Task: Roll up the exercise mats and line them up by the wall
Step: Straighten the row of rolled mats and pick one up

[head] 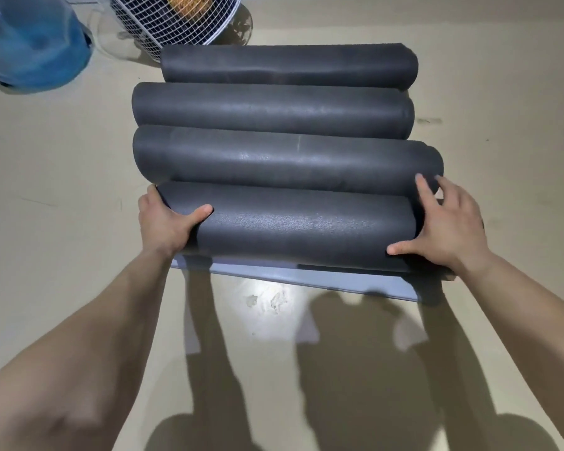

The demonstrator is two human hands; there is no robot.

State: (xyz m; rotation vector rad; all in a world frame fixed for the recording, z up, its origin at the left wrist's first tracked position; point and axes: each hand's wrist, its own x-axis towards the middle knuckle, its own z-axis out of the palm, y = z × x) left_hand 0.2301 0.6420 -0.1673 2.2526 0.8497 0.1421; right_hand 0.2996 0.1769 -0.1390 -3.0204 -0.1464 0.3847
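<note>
Starting closest in: both hands are on the nearest mat, which is rolled into a fat dark tube lying crosswise on the floor. The left hand grips the left end, thumb on top and fingers wrapped around the far side. The right hand lies spread over the right end, fingers fairly straight, thumb along the near face. So the hands are well apart, one at each end of the same roll.

There's a flat grey strip sticking out from under the roll on the near side. Looks to me like the loose tail of this mat, so I'd say the roll isn't quite finished.

Behind it are the second roll, touching the one being held, then the third roll and the farthest roll, all parallel and snug. Their ends don't line up perfectly.

Past those are a white wire fan and a blue water jug. I can't really make out the wall.

My guess at the step: last mat, final turn. The next move needs the tail tucked in, even pressure from both ends so it doesn't telescope, then a nudge against the row.
</note>
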